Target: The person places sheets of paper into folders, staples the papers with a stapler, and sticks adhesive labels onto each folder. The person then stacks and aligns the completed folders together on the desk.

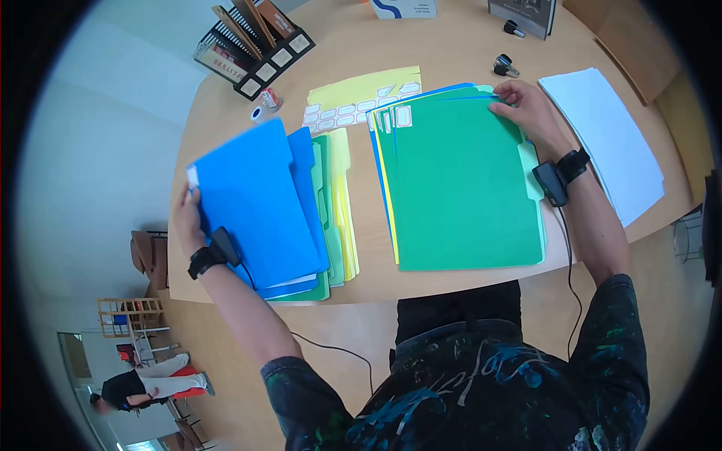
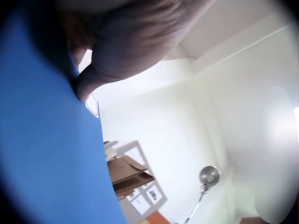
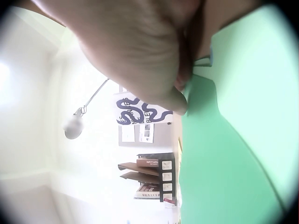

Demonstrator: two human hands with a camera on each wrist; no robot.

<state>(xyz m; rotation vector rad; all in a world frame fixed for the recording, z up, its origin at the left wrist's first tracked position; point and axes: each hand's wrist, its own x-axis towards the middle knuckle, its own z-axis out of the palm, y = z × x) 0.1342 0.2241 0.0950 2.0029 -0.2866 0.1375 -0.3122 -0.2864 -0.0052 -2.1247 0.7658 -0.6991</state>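
Note:
My left hand (image 1: 188, 222) grips a blue folder (image 1: 256, 210) by its left edge, thumb on top. In the left wrist view, a white label (image 2: 92, 106) with a red border shows beside that thumb. Beneath the blue folder lie another blue one, green folders (image 1: 329, 210) and yellow folders (image 1: 347, 225), overlapping. On the right, my right hand (image 1: 530, 113) pinches the top right corner of a green folder (image 1: 466, 188), which tops a fanned stack with yellow and blue edges. Labels (image 1: 404, 116) line the stack's top left corners. The right thumb presses the green folder's face (image 3: 201, 140).
Behind the folders lies a sheet of red-bordered labels (image 1: 346, 113) with a yellow sheet (image 1: 368, 83). A black organizer (image 1: 274, 64) with books stands back left, near a small tape roll (image 1: 259, 114). White paper (image 1: 602, 143) and binder clips (image 1: 505, 65) are at right. Another person (image 1: 143, 383) is far left.

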